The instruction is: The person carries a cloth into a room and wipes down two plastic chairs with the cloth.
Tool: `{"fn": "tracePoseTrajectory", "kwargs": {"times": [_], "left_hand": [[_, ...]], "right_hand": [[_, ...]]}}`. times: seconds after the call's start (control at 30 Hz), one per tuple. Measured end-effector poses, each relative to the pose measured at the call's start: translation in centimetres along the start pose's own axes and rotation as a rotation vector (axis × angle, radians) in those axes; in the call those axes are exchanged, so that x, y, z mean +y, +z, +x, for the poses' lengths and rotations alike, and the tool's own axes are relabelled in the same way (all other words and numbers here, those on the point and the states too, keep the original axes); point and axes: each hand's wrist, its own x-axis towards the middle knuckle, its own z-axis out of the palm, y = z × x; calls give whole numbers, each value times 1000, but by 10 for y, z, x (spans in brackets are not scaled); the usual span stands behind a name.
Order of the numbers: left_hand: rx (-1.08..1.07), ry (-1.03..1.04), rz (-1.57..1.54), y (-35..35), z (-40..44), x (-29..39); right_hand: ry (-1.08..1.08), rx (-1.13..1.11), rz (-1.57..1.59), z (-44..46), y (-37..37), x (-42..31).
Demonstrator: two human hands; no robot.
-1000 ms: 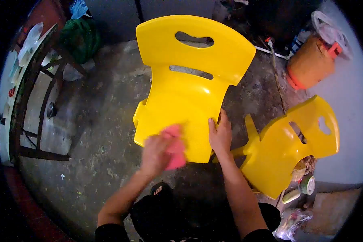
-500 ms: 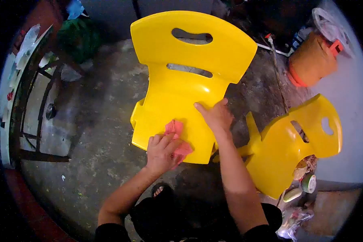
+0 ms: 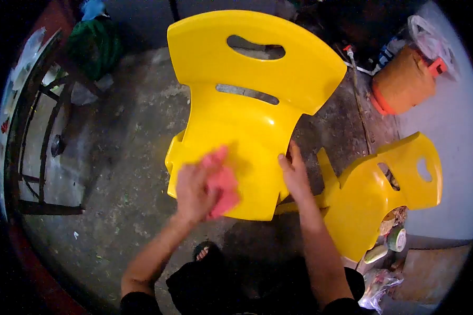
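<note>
A yellow plastic chair point(image 3: 236, 126) stands in front of me, with two slots cut through its backrest. My left hand point(image 3: 193, 191), blurred by motion, is closed on a pink cloth point(image 3: 223, 190) over the front left part of the seat. At the seat's right edge, my right hand point(image 3: 296, 173) grips the rim with its thumb on top; the other fingers go partly out of sight over the side.
A second yellow chair point(image 3: 360, 202) lies tipped over on the right. Behind it are an orange gas cylinder point(image 3: 404, 81) and a thin pole. A dark-framed table point(image 3: 50, 142) stands at left. Vegetables point(image 3: 376, 254) and a plastic bag point(image 3: 378, 289) lie at lower right.
My right hand has moved from lying on the seat to its right edge and taken hold there. My left hand has shifted the pink cloth left and slightly up.
</note>
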Motion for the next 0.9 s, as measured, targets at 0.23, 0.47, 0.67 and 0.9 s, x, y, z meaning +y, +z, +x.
{"fn": "tracePoseTrajectory", "kwargs": {"times": [0.23, 0.47, 0.67, 0.9], "left_hand": [[-17, -38, 287, 43, 92, -12], [-135, 192, -9, 116, 83, 71], [-120, 139, 291, 27, 113, -10], [21, 98, 32, 98, 106, 44]], "right_hand": [[18, 122, 33, -8, 5, -4], [-197, 74, 58, 0, 2, 20], [-109, 180, -132, -4, 3, 8], [-70, 169, -129, -2, 7, 13]]}}
